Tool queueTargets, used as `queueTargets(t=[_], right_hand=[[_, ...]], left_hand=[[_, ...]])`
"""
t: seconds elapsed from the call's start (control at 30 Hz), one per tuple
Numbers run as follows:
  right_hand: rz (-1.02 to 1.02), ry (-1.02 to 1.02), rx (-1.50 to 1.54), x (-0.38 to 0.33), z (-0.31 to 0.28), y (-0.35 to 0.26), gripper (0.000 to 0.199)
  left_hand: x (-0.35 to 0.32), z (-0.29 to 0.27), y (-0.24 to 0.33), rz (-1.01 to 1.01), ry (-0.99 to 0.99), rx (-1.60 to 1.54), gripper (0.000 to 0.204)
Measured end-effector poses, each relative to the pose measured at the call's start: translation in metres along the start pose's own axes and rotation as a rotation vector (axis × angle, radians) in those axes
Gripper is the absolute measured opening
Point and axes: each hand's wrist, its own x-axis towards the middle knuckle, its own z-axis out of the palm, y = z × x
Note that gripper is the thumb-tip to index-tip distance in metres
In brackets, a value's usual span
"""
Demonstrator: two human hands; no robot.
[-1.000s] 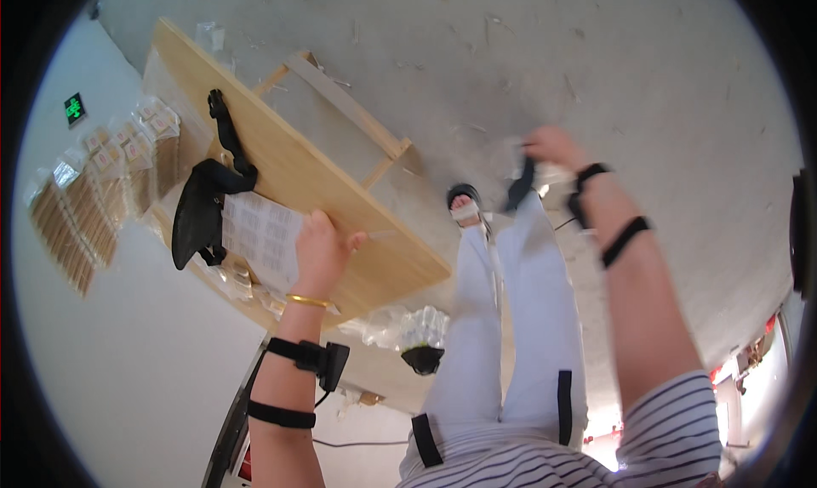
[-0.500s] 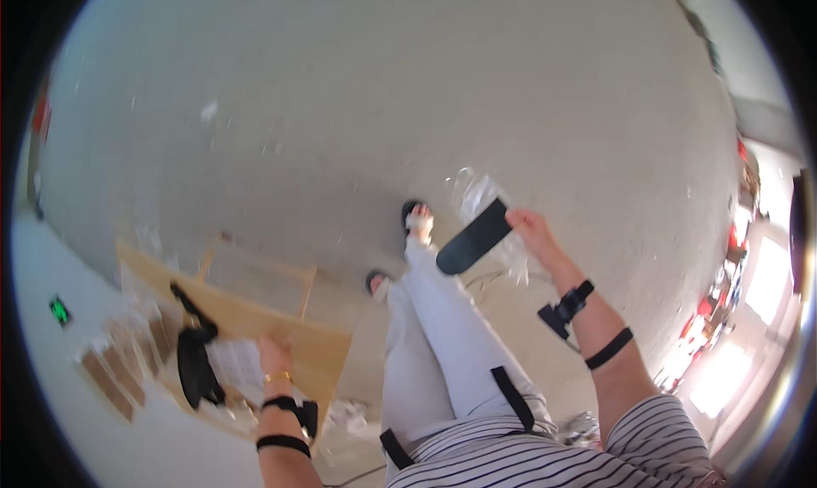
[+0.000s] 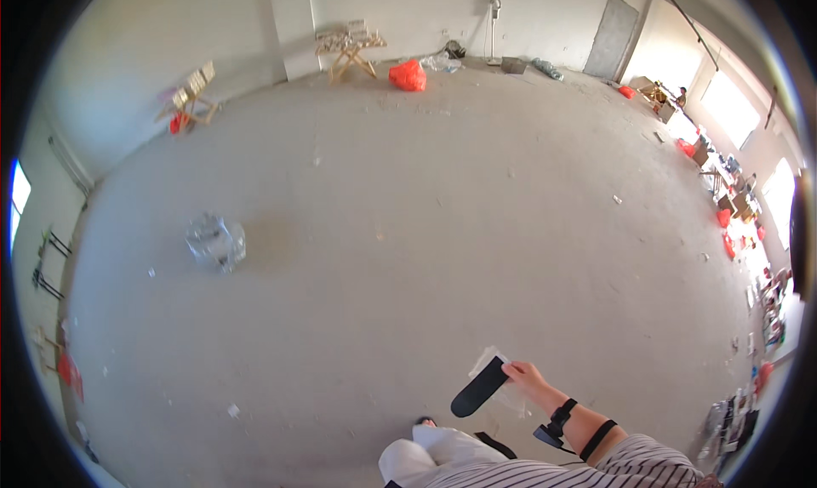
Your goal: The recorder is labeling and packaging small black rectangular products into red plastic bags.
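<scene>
My right hand [image 3: 526,379] is closed, pinching one end of a flat black strip [image 3: 478,389]. The strip slants down to the left from my fingers, and its free end is rounded. Crumpled clear plastic [image 3: 485,357] shows behind the strip and beside my fingers. I cannot tell whether my hand holds this plastic too or it lies on the floor. My left hand is out of view.
A large clear plastic bag [image 3: 216,243] lies on the grey floor to the left. Along the far wall are a wooden folding table [image 3: 347,52], a red bag [image 3: 408,75] and a grey bin [image 3: 513,65]. Cluttered worktables [image 3: 723,177] line the right side.
My view has lifted from my legs to the wide room. My left hand and the wooden table beside it have left the picture. The right hand still grips the black strip.
</scene>
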Motion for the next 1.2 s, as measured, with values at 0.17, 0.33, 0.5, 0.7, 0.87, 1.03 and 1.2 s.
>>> queueTargets(t=[0.17,0.33,0.5,0.7,0.87,1.03,1.2], right_hand=[[-0.191,0.140,0.224,0.044,-0.068,-0.036,0.029],[-0.183,0.235,0.227,0.074,-0.110,-0.074,0.029],[-0.263,0.391,0.291,0.112,-0.205,-0.098,0.028],[-0.320,0.756,0.291,0.090,-0.319,-0.068,0.024],[-0.275,0.954,0.567,0.112,-0.416,-0.069,0.032],[-0.350,0.741,0.371,0.194,-0.513,-0.117,0.033],[-0.450,0.486,0.387,0.289,-0.568,-0.212,0.029]], left_hand=[[0.064,-0.058,0.142,0.226,0.086,-0.052,0.046],[0.127,-0.098,0.282,0.380,0.128,-0.076,0.048],[0.134,-0.158,0.565,0.652,0.105,0.022,0.057],[-0.011,-0.145,0.928,1.425,-0.115,0.086,0.050],[-0.145,-0.079,1.096,1.873,-0.490,0.139,0.063],[-0.201,-0.024,1.174,1.990,-0.293,0.142,0.083],[-0.202,-0.044,1.245,1.889,-0.057,0.229,0.104]])
